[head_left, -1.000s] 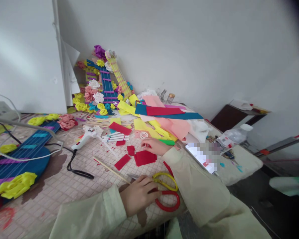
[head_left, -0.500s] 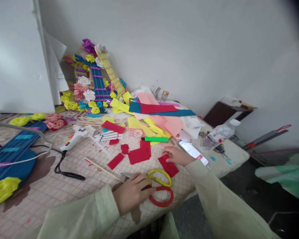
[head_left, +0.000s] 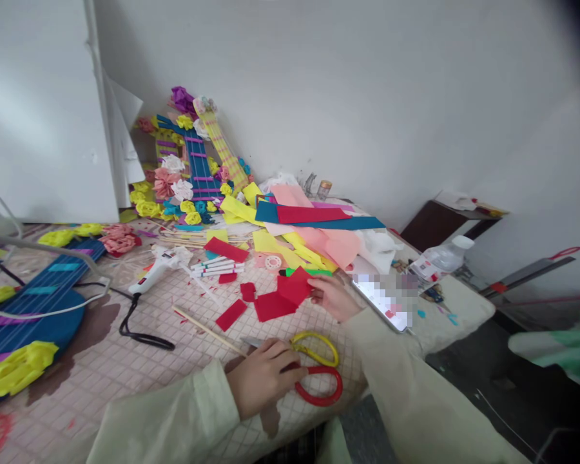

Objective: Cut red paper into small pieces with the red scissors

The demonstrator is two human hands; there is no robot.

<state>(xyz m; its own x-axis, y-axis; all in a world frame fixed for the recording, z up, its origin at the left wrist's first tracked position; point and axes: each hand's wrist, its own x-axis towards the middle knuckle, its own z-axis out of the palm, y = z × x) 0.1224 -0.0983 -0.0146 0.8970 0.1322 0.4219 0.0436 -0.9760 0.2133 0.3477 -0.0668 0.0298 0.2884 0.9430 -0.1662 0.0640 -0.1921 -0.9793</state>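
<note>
My right hand (head_left: 334, 298) pinches a red paper piece (head_left: 297, 287) by its right edge and holds it over other red pieces. Beneath it lies a larger red paper piece (head_left: 273, 307) on the tiled-pattern table cover. Under my left hand (head_left: 270, 374) is a pair of scissors with a yellow handle loop (head_left: 329, 362) and a red handle loop (head_left: 337, 394). My left fingers are curled over the middle of the scissors, and the blade tip shows beyond them. A thin wooden stick (head_left: 207, 330) lies beside that hand.
A white glue gun (head_left: 152, 270), several markers (head_left: 220, 265) and a green marker (head_left: 309, 273) lie farther back. Paper strips (head_left: 319, 222) are heaped behind. A phone (head_left: 381, 303) and a plastic bottle (head_left: 442, 261) stand right. A blue paper guitar (head_left: 53, 309) lies left.
My right hand has moved up and left with the red paper piece, lifting it over the other red pieces. My left hand remains on the scissors. The view has shifted slightly.
</note>
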